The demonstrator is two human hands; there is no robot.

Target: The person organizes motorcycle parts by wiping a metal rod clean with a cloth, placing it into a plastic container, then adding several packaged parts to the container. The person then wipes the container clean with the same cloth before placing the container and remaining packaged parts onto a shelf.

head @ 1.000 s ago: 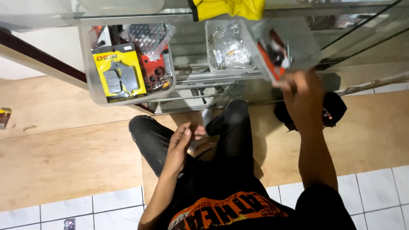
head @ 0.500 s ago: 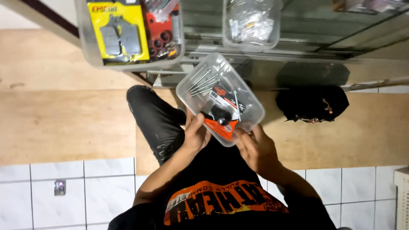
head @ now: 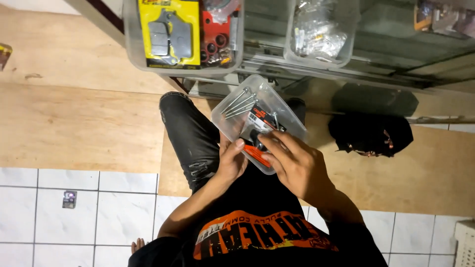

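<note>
A clear plastic tub (head: 232, 114) rests over my lap, holding several long metal bolts (head: 238, 103) and a small red and black parts packet (head: 262, 123). My left hand (head: 231, 159) grips the tub's near edge with the thumb over its rim. My right hand (head: 295, 162) reaches into the tub from the right, fingers on the packet. I wear black trousers and a black shirt with orange print.
On a glass shelf ahead stand a clear bin (head: 132, 39) with a yellow carded brake-pad pack (head: 169, 32) and red packets, and a second bin (head: 319, 32) of bagged small metal parts. A black cloth item (head: 370, 132) lies on the wooden floor to the right. White tiles lie near me.
One second ago my right hand was up at the shelf on the tub. It came down to my lap, and now both hands are at it with the right hand's fingers inside.
</note>
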